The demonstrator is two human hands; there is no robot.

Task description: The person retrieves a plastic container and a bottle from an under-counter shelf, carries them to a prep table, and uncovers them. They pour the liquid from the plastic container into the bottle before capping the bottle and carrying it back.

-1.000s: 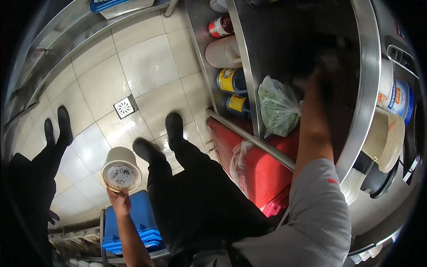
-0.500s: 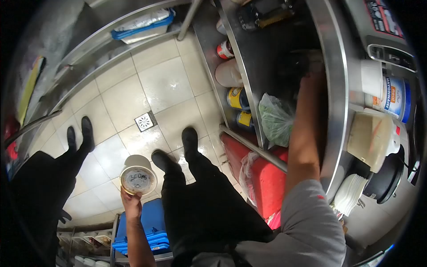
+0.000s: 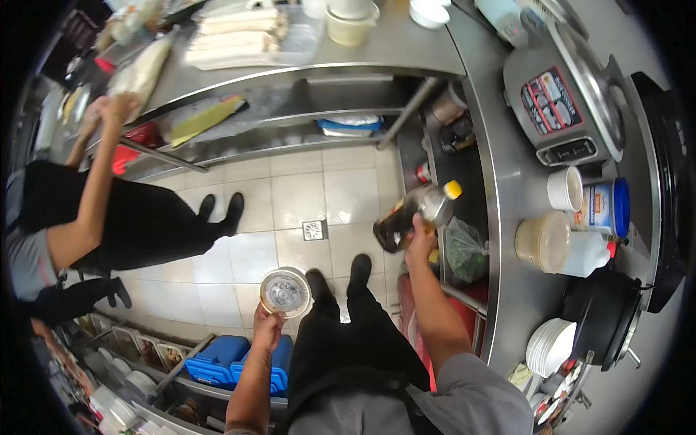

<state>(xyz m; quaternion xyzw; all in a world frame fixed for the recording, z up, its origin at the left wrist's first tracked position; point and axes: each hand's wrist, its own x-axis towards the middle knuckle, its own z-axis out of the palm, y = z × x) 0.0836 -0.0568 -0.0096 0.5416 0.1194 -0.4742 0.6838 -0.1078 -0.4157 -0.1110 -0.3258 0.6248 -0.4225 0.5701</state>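
Observation:
My left hand (image 3: pixel 267 330) is closed on the rim of a round plastic tub (image 3: pixel 286 291) with handwriting on its top, held over the floor in front of my legs. In my right hand (image 3: pixel 420 245) is a large clear bottle (image 3: pixel 406 217) with a yellow cap and dark liquid inside. The bottle is tilted, cap toward the upper right, and my fingers wrap around its side. Just right of that hand, a plastic bag of greens (image 3: pixel 465 250) sits on the lower shelf under the steel counter (image 3: pixel 500 217).
A co-worker's hands (image 3: pixel 116 109) are at the left counter by a long pale roll. On the right counter are a large cooker (image 3: pixel 554 101), a lidded tub (image 3: pixel 542 242), a mayonnaise tub (image 3: pixel 603 206) and stacked white plates (image 3: pixel 551 346). Blue bins (image 3: pixel 217 360) stand behind my left arm.
My right hand has come out of the dark under-counter shelf with the bottle in it. The tub stays in my left hand. My view has shifted, showing more counter and the co-worker.

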